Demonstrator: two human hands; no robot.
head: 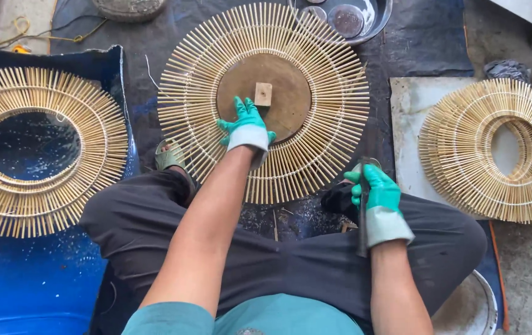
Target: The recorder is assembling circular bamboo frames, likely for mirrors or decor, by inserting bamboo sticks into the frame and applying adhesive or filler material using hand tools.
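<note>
Left hand point(247, 124), palm flat and gripping nothing, steadies the round bamboo frame point(263, 102) on the floor between the knees; right hand point(374, 192) grasps a dark tool point(363, 229), held ready.

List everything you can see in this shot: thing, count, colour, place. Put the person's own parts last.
sunburst frame with brown disc: one, pale straw sticks, centre, on the ground before the person
wooden block: one, light tan, on the brown disc
open-centre frames on left: a small stack, straw, on blue sheet
open-centre frames on right: a stack, straw, on a pale board
metal bowl: one, grey, top edge, small round lids inside
sandal: one, greenish, by the left knee
dark tool: one, blackish, in the right hand
left hand: green glove, pressed flat on the disc
right hand: green glove, closed round the tool
</note>
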